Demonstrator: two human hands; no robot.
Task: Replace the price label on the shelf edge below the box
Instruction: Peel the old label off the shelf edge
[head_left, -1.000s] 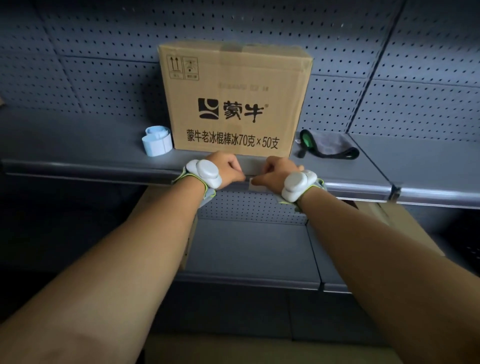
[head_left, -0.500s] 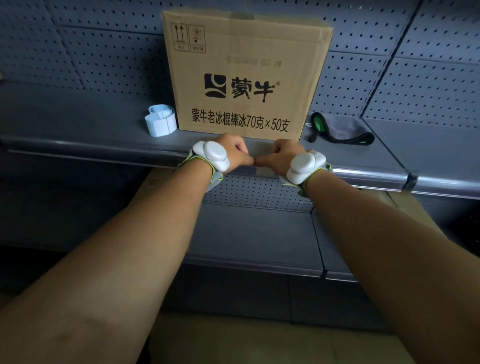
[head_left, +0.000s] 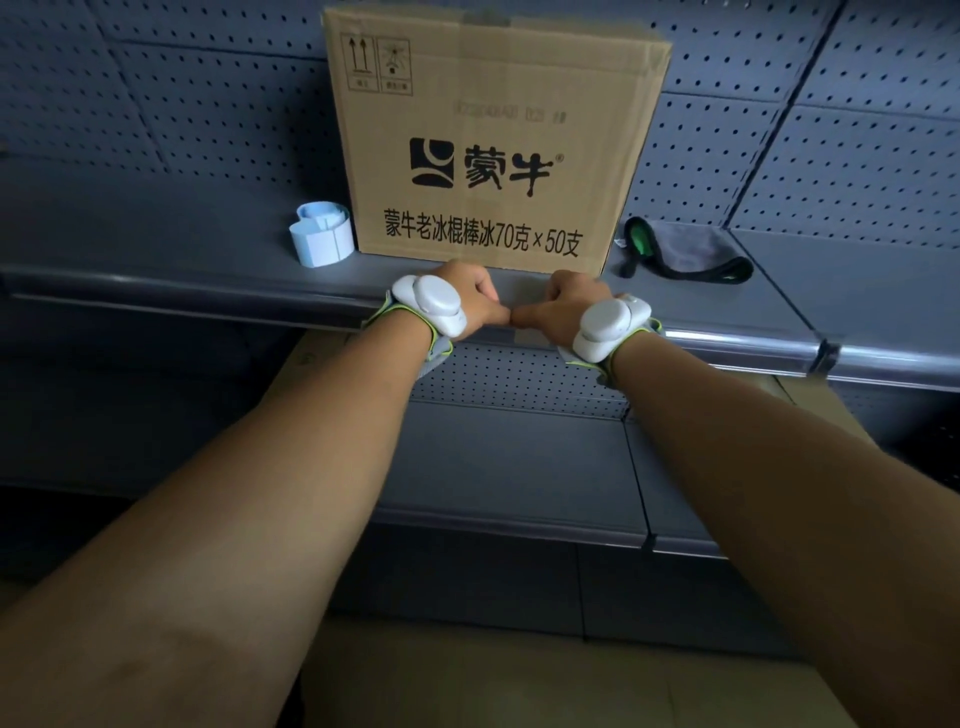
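**Both hands curled at the shelf edge below the carton**

The left hand (head_left: 470, 301) and the right hand (head_left: 563, 306) are held against the front edge of the shelf (head_left: 208, 299), directly below the cardboard box (head_left: 493, 140). The fingers of both hands are curled over the edge strip and the thumb tips are pressed together at the middle. Whether anything is pinched in either grip cannot be told, since the knuckles hide the strip. A pale patch, seemingly the price label (head_left: 530, 339), is seen on the edge just under the right thumb; its print cannot be read. A white wrist device (head_left: 434, 304) is worn on the left wrist and another (head_left: 608, 325) on the right.

The box stands upright near the front edge of the shelf, its printed face turned outward. A roll of pale blue labels (head_left: 322, 236) stands just beside the box's left side, and a grey cloth with green trim (head_left: 685, 249) lies near its right side. A lower shelf (head_left: 519, 467) is seen between the forearms.

Compared with a second ago, the thumbs have been brought from slightly apart into contact, and the box is seen higher in the view.
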